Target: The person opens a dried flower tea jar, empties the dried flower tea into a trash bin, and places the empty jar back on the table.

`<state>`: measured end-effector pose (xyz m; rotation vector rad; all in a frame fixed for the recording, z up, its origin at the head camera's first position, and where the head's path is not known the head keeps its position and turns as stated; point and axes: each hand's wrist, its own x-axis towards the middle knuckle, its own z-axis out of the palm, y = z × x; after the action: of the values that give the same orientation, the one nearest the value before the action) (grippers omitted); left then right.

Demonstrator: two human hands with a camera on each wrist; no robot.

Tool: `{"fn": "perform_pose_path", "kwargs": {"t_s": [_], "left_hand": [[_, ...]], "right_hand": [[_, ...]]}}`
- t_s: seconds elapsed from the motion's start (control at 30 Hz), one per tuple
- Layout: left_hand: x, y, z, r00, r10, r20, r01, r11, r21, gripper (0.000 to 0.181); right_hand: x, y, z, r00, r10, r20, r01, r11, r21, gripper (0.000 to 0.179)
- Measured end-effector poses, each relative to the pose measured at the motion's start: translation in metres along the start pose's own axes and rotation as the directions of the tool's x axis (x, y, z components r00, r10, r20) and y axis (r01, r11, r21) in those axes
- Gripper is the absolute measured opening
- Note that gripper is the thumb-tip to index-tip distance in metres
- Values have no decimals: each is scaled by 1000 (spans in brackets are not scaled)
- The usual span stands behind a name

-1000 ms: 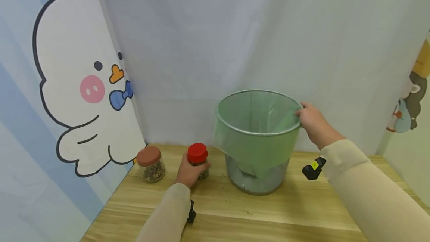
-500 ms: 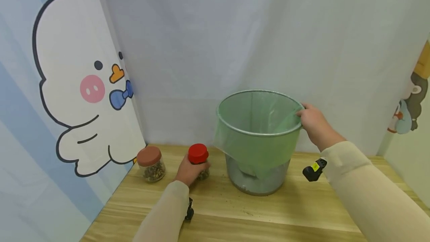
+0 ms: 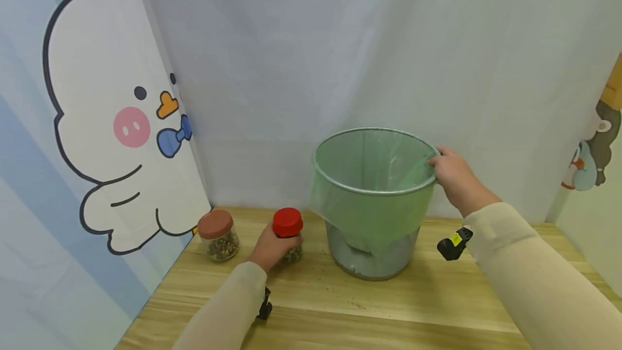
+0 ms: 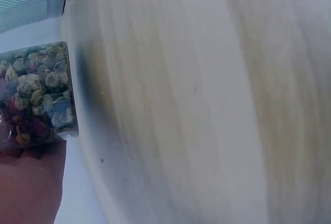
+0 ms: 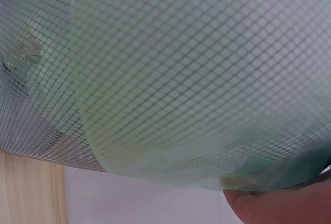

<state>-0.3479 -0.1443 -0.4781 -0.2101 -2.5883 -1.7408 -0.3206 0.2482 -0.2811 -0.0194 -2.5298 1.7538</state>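
My left hand (image 3: 274, 246) grips a clear jar with a red lid (image 3: 288, 222). In the left wrist view the jar (image 4: 36, 94) shows dried flower buds through its wall, and the fingers curl round its far side. To the right stands a silver mesh waste bin (image 3: 371, 257), lined with a thin green bag (image 3: 374, 215) folded over its rim. My right hand (image 3: 454, 180) holds the bin's right rim together with the bag, thumb inside and fingers outside. The right wrist view shows the mesh through the bag (image 5: 155, 89), with part of the hand (image 5: 289, 203) at the lower right.
A second clear jar (image 3: 223, 246) with a brownish-red lid stands left of my left hand, partly filled with dried bits. Dark crumbs lie on the wooden table (image 3: 359, 320) in front of the bin. A pale curtain (image 3: 272, 96) hangs close behind.
My left forearm has swung slightly to the left while the hand keeps its grip on the red-lidded jar. The right hand stays on the bin's rim.
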Motion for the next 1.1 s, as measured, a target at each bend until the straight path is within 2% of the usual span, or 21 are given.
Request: {"fn": "perform_pose_path", "kwargs": {"t_s": [0.23,0.4,0.6,0.7,0.97,1.1], "left_hand": [[-5,10,-12,995,23,93,-29,998,62,56],[-13,20,-10,988,57,143,-64,997,48,60],[-28,30,2,964,63,259,-66,998,0,64],[-36,39,6,951,63,303,-67,998,3,67],[-59,57,17,918,87,387,-86,996,-20,70],[-67,61,22,903,100,418,-95,995,-33,69]], "right_hand": [[4,-5,5,1000,-5,14,5,1000,11,59],[5,-7,3,1000,2,3,-2,1000,11,59],[4,-7,0,1000,-1,21,1,1000,-6,58],[3,-7,-2,999,-6,32,6,1000,-10,58],[2,-5,-3,1000,-1,31,1,1000,-13,58],[2,-4,-3,1000,-4,28,4,1000,-3,58]]}}
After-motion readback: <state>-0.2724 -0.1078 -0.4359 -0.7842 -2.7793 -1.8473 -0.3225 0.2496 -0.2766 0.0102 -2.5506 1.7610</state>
